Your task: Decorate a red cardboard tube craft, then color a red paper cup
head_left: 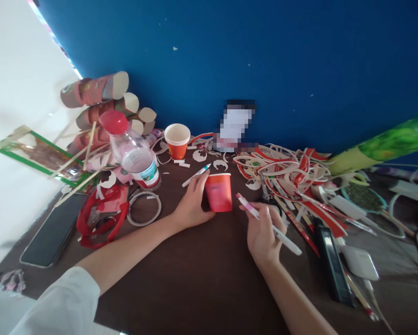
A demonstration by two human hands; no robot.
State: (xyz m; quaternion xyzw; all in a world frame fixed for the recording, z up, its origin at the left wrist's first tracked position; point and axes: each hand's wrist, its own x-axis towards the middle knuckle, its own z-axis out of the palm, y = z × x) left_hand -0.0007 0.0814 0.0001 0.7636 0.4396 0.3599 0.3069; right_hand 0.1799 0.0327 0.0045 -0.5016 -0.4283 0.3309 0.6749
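Note:
My left hand [192,202] grips a red paper cup [219,191] that stands upside down on the dark brown table [195,274]. My right hand [264,231] holds a white marker with a pink tip [269,224], its tip pointing toward the cup and a short way from it. Another white marker with a teal cap [196,175] lies just behind my left hand.
A plastic bottle with a red cap [132,151], a stack of paper cups lying on their sides [100,104], an upright orange cup [177,140], a tape ring [144,208] and a phone [53,230] are at left. Red-and-white paper strips [289,174] and a black device [333,265] crowd the right.

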